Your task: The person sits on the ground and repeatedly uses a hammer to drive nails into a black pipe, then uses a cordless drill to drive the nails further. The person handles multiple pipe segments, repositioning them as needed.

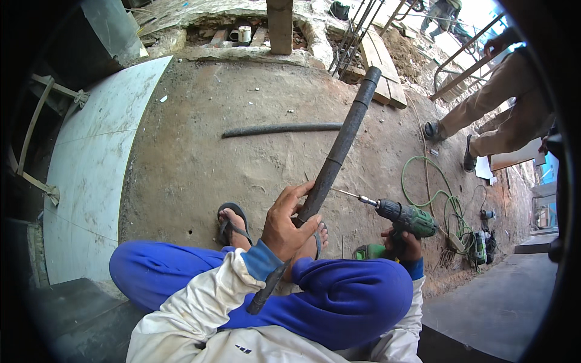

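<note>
My left hand (pixel 287 221) is wrapped round a dark pipe (pixel 334 158), which slants from beside my lap up to the far right. Bands ring the pipe along its length. In my right hand (pixel 407 244) is the handle of a green and black cordless drill (pixel 407 215). A long thin bit points left from its chuck, with the tip close to the pipe near my left fingers; whether it touches I cannot tell. The drill's battery end shows low by my right knee. Another dark rod or pipe (pixel 281 129) lies on the dirt floor beyond.
A pale panel (pixel 91 157) lies along the left. Green hose or cable (pixel 445 187) coils at the right, near another green power tool (pixel 480 247). A person in tan trousers (pixel 496 112) stands at the far right. Wooden planks (pixel 381 63) and a post (pixel 280 27) are at the back.
</note>
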A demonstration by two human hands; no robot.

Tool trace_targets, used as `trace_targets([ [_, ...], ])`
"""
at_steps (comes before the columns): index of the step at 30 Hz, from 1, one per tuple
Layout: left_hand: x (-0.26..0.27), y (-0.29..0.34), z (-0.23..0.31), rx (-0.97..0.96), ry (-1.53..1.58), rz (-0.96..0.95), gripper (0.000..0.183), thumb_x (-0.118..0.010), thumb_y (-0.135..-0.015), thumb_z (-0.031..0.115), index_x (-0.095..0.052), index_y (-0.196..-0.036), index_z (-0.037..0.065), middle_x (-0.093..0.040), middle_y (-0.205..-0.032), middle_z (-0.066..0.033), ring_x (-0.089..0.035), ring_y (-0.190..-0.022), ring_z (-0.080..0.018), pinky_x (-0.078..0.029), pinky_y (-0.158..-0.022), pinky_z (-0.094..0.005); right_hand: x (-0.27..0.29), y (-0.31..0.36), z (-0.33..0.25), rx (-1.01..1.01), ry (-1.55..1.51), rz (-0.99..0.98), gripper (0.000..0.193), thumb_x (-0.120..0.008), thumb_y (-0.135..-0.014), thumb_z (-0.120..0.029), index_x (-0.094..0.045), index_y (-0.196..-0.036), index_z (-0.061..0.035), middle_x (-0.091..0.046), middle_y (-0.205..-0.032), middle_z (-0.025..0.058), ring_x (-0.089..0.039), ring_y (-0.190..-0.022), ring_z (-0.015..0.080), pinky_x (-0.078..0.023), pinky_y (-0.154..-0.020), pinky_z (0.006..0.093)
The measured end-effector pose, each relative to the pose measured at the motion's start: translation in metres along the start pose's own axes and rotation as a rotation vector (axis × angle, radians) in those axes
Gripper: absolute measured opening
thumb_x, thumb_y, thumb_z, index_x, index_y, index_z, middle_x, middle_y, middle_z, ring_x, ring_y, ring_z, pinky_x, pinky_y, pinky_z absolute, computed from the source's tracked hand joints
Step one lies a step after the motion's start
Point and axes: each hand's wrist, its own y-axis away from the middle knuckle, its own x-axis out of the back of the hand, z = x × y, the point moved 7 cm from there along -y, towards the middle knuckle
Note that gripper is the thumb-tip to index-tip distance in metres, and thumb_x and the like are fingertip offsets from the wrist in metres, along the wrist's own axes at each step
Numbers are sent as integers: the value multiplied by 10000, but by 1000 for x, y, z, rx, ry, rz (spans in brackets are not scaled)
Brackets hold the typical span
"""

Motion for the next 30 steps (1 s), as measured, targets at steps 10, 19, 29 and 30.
trace_targets([
  [10, 5, 40, 13, 91, 36, 34, 710, -725, -931, -41, -422, -1572, -35, -537, -1479, -180, -692, -1170, -214, -587, -975, -319, -37, 7, 6, 4, -111, -283, 902, -911, -815, -377, -506, -1518, 17, -723, -1246, 292, -714, -772, 257, -556, -657, 356],
  [19, -6, 47, 23, 29, -13, -4, 691, -733, -924, -44, -457, -1557, -28, -571, -1449, -151, -711, -1114, -169, -591, -931, -290, -27, 22, 22, 57, -82, -224, 732, -924, -802, -358, -593, -1340, 12, -653, -821, 100, -581, -611, 198, -445, -560, 338],
  [29, -29, 52, 48, -16, -28, -15, 619, -772, -867, -8, -582, -1456, -11, -685, -1296, -211, -735, -1122, -313, -597, -920, -375, 1, 58, 51, 95, -220, -231, 493, -903, -809, -408, -631, -944, -19, -550, -662, 33, -485, -509, 169, -366, -498, 346],
  [30, -32, 52, 49, -29, -66, -22, 617, -777, -866, -5, -584, -1452, -14, -684, -1306, -217, -728, -1142, -331, -592, -940, -384, 3, 63, 53, 120, -225, -218, 483, -897, -812, -407, -630, -935, -23, -559, -667, 38, -494, -513, 169, -376, -504, 347],
])
